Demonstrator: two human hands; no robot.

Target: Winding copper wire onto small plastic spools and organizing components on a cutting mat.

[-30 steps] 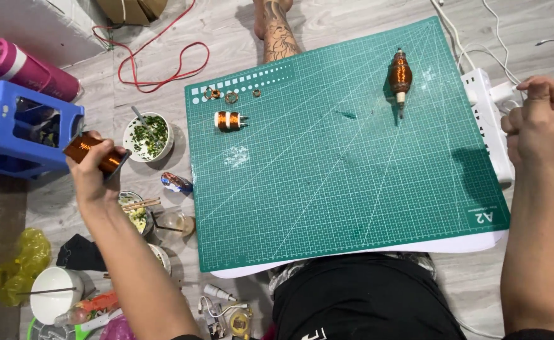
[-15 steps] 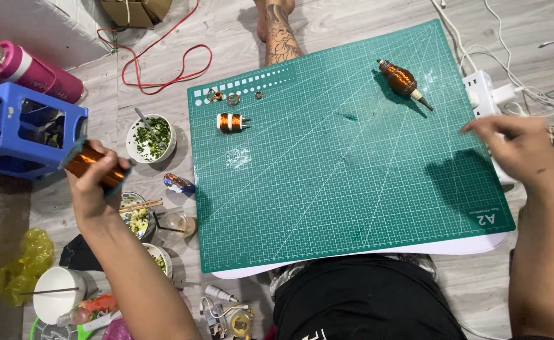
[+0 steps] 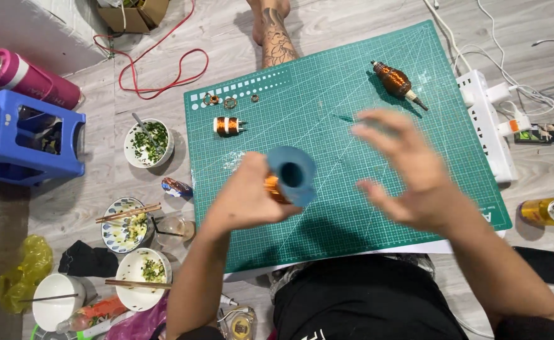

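A: Item one, what the hands hold?

B: Left hand, fingers wrapped shut around a spool of copper wire with a blue flange and hollow core facing the camera. It is held above the green cutting mat, nearer its left edge, about midway up. Right hand, blurred, fingers spread wide, holding nothing, just beside the spool over the mat's middle.

A: Items on the mat?

B: Small copper coil near the far left corner; a few small metal rings beyond it along the far edge; tapered copper-wound bobbin toward the far right corner.

A: Off the mat?

B: White power strip along the right edge. Bowl of chopped greens by the left edge; blue stool further left.
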